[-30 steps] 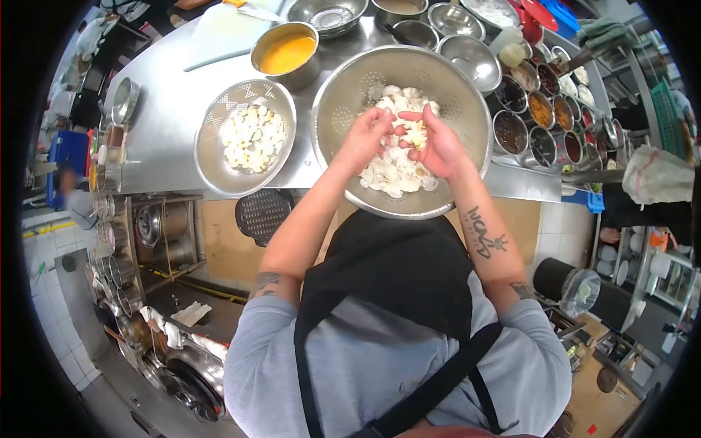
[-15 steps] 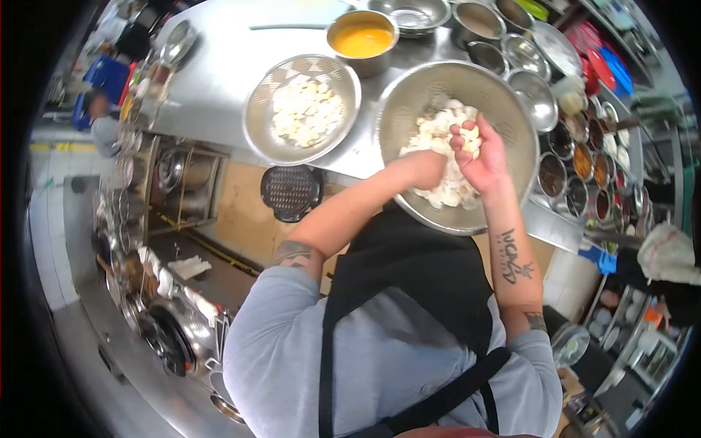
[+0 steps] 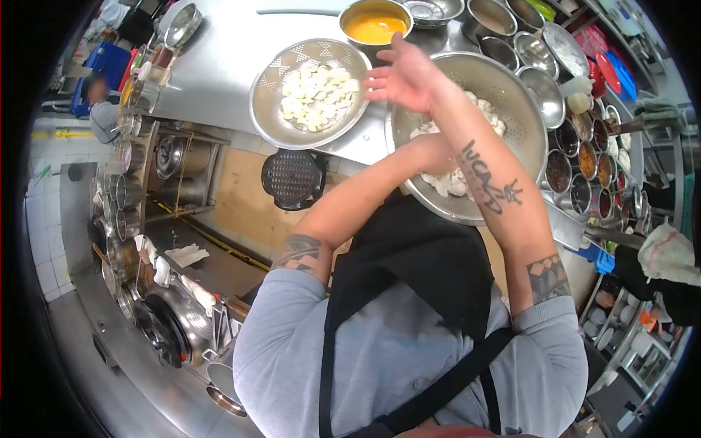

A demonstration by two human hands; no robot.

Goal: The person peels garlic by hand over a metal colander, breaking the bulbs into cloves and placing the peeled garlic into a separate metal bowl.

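My right hand (image 3: 405, 79) is stretched out with its fingers apart, between the two bowls and close to the rim of the perforated steel colander (image 3: 261, 109). In that colander lie many pale garlic cloves (image 3: 315, 95). My left hand (image 3: 434, 153) is down in the large steel bowl (image 3: 522, 164), at a heap of white garlic (image 3: 451, 182). The right forearm crosses over the large bowl and hides the left fingers and part of the heap.
A pot of orange-yellow liquid (image 3: 374, 28) stands behind the colander. Several steel bowls and tubs (image 3: 544, 95) crowd the right side. A black ridged stool (image 3: 293, 179) is below the table edge. Another person (image 3: 104, 109) is at the far left.
My right hand has swung left from the large bowl toward the colander, and its fingers have opened; the pale cloves no longer show in it. My left hand stays in the large bowl.
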